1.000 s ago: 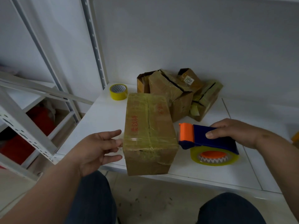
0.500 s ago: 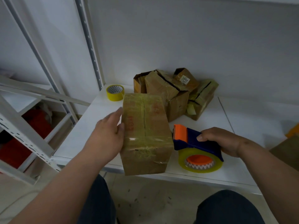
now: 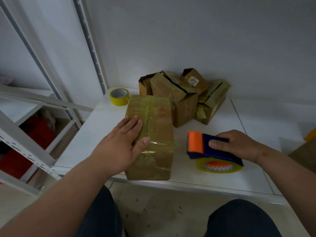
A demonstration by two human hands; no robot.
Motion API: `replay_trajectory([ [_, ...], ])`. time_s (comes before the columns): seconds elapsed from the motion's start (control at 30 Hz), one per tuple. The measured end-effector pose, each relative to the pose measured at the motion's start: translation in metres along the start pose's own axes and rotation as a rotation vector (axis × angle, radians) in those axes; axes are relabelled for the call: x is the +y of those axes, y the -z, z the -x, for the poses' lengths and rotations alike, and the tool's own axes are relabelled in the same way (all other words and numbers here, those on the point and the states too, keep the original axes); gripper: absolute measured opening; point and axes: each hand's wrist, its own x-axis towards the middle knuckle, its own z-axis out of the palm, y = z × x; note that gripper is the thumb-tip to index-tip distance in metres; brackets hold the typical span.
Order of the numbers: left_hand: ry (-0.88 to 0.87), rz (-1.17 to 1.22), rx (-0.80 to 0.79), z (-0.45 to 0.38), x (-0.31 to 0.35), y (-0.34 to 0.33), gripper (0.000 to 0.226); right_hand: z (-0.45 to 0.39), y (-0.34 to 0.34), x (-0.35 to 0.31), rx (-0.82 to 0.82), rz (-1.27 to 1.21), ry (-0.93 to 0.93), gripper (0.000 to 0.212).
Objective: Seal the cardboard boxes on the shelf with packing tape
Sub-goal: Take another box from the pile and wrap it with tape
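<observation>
A taped cardboard box lies at the front edge of the white shelf. My left hand rests flat on its top, fingers straight along the centre seam, thumb across a band of clear tape. To the right, my right hand grips the blue handle of a tape dispenser, which has an orange head and a yellowish tape roll and sits on the shelf. Behind the box stands a cluster of several cardboard boxes with gaping flaps.
A spare yellow tape roll stands at the shelf's back left corner beside the perforated upright. Another brown box shows at the right edge. Red items sit low on the left rack. My knees are under the shelf edge.
My left hand has moved from beside the box onto its top and lies flat there. My right hand has taken a firmer hold of the dispenser and shifted it slightly.
</observation>
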Motion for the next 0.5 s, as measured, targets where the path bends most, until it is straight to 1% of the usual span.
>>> replay_trajectory([
  [0.07, 0.0, 0.038, -0.01, -0.002, -0.004, 0.001, 0.08, 0.005, 0.004, 0.012, -0.008, 0.058, -0.03, 0.099],
  [0.1, -0.006, 0.049, -0.014, -0.003, -0.004, 0.001, 0.08, 0.008, 0.007, 0.016, 0.0, 0.066, -0.044, 0.1],
  [0.13, -0.012, 0.055, -0.014, -0.004, -0.004, 0.0, 0.079, 0.01, 0.008, 0.019, 0.011, 0.06, -0.052, 0.095],
  [0.23, -0.017, 0.073, 0.011, -0.005, -0.003, -0.003, 0.078, 0.01, 0.011, 0.013, 0.033, 0.093, -0.045, 0.065],
  [0.27, -0.019, 0.079, 0.018, -0.005, -0.003, -0.003, 0.078, 0.007, 0.01, 0.008, 0.033, 0.148, -0.039, 0.062],
  [0.4, -0.03, 0.102, 0.025, -0.004, -0.004, -0.005, 0.078, -0.008, 0.006, -0.021, -0.012, 0.397, -0.045, 0.077],
  [0.5, -0.029, 0.116, 0.034, -0.005, -0.006, -0.007, 0.079, -0.02, -0.004, -0.04, -0.057, 0.495, -0.069, 0.075],
])
